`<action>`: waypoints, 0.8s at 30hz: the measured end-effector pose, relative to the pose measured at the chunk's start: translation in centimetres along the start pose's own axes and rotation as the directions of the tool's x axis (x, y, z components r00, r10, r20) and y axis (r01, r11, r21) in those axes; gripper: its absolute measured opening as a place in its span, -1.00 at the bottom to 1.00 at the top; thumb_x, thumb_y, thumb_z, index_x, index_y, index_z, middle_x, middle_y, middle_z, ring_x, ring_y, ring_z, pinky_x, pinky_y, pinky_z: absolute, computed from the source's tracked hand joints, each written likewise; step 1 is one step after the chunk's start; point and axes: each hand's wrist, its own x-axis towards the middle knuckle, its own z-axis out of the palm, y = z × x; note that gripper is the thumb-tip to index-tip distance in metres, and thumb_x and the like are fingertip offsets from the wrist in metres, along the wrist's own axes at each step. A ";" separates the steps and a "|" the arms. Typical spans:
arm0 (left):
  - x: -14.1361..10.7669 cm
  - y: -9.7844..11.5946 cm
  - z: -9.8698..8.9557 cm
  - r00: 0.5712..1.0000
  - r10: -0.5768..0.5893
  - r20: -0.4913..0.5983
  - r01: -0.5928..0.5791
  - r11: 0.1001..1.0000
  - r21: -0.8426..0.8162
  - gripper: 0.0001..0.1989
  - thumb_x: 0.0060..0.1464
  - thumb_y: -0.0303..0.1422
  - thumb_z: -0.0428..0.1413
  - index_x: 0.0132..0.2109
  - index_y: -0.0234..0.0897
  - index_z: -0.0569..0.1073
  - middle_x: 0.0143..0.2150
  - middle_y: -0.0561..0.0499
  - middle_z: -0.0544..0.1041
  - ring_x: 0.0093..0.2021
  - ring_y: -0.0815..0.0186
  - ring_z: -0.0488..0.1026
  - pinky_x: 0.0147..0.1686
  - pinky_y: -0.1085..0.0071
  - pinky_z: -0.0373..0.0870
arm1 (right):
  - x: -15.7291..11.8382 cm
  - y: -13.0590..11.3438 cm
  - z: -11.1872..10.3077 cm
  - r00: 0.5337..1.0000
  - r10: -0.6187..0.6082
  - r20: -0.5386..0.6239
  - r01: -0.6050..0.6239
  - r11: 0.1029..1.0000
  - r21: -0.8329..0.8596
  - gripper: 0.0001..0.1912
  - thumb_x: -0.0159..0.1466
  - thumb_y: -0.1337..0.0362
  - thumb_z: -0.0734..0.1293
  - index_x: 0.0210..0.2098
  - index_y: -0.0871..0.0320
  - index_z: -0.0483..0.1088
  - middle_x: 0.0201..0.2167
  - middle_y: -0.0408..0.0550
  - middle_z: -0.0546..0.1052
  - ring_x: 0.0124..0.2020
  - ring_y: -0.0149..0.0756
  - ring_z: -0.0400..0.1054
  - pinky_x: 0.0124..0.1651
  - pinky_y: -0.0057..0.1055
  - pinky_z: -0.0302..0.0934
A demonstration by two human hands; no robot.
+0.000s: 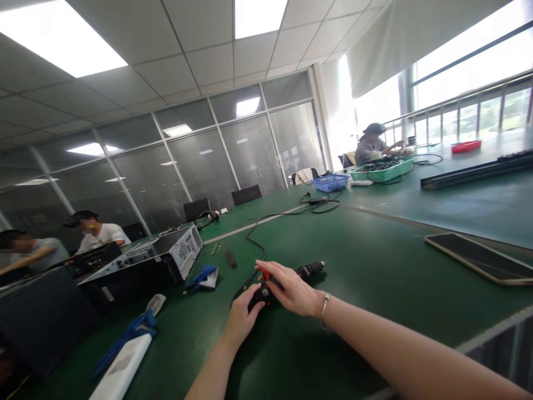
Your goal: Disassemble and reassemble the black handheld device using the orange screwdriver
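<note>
A black electric screwdriver (308, 270) lies just over the green table, its chuck end pointing right and a cable leaving its other end. My left hand (242, 312) is closed round the cable end, thumb and fingers on the body. Across the middle of the tool lies my right hand (291, 290), its fingers bent over the body beside a small orange-red part (265, 273). The right palm hides much of the body. A bracelet (325, 308) circles the right wrist.
Left of my hands are blue-and-white gloves (204, 278), a dark stick-like piece (231, 258) and an open computer case (183, 253). A phone (483, 256) lies at right. Blue (331, 183) and green baskets (385, 171) stand farther back. Several people sit around the table.
</note>
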 end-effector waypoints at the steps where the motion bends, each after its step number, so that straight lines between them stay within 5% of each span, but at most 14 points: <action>1: 0.0 0.0 0.0 1.000 0.000 0.001 0.000 1.000 0.000 -0.62 0.07 -0.41 0.14 0.07 -0.14 0.44 0.05 -0.02 0.53 0.05 0.14 0.47 0.12 0.17 0.36 | 0.0 0.0 0.0 1.000 -0.003 0.010 0.003 1.000 0.013 -0.44 0.35 0.40 0.08 0.31 0.11 -0.07 0.00 0.10 0.37 -0.05 -0.28 0.34 0.04 -0.27 0.30; 12: -0.2 -0.1 0.1 1.000 -0.021 -0.014 0.021 1.000 0.016 -0.60 0.07 -0.39 0.15 0.08 -0.12 0.44 0.04 -0.01 0.54 0.03 0.14 0.48 0.11 0.16 0.36 | -0.1 0.9 0.8 0.967 0.115 -0.225 -0.144 0.983 -0.115 -0.51 0.29 0.29 0.27 0.20 -0.06 0.21 -0.14 -0.01 0.38 -0.17 -0.28 0.37 -0.12 -0.31 0.39; 19: -0.3 0.4 -0.1 1.000 -0.009 0.018 0.008 1.000 0.022 -0.60 0.09 -0.40 0.14 0.10 -0.15 0.42 0.08 -0.03 0.51 0.06 0.16 0.45 0.14 0.17 0.33 | 0.1 0.2 0.2 0.985 0.100 -0.142 -0.100 0.995 0.005 -0.43 0.31 0.39 0.17 0.29 0.00 0.05 -0.06 0.02 0.37 -0.08 -0.28 0.35 -0.02 -0.30 0.34; 24: -0.3 0.4 0.0 0.999 -0.024 0.027 0.022 0.999 0.041 -0.60 0.09 -0.40 0.14 0.10 -0.17 0.42 0.07 -0.04 0.51 0.05 0.16 0.46 0.13 0.17 0.33 | -0.2 0.5 0.5 0.977 0.155 -0.148 -0.168 0.982 -0.083 -0.46 0.29 0.31 0.24 0.25 -0.05 0.12 -0.08 0.00 0.37 -0.12 -0.25 0.36 -0.07 -0.27 0.37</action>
